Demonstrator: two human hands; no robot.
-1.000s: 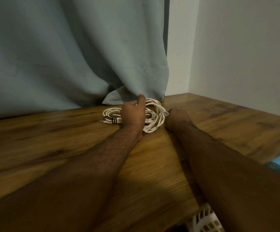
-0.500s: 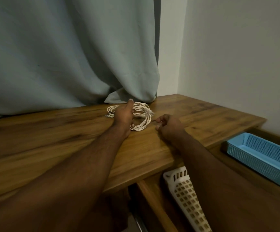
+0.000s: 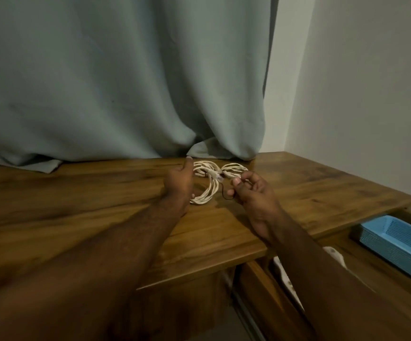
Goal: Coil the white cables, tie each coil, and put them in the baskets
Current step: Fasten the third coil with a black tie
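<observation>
Two white cable coils lie on the wooden table near the curtain. My left hand (image 3: 178, 183) grips the nearer coil (image 3: 208, 193) from its left side, thumb raised. The second coil (image 3: 234, 168) lies just behind and to the right, apart from both hands. My right hand (image 3: 251, 193) hovers to the right of the nearer coil and pinches a thin dark tie (image 3: 224, 196) between thumb and fingers. A blue basket (image 3: 396, 242) sits lower right, below the table's edge. A white basket (image 3: 335, 254) is mostly hidden under my right forearm.
A grey-green curtain (image 3: 125, 82) hangs onto the back of the table (image 3: 76, 205). A pale wall (image 3: 371, 94) closes the right side. The table's front edge runs diagonally beneath my right wrist, with a lower wooden surface holding the baskets.
My right hand has lifted off the table and now pinches the dark tie. The view has pulled back, and the second coil now shows apart from the first.
</observation>
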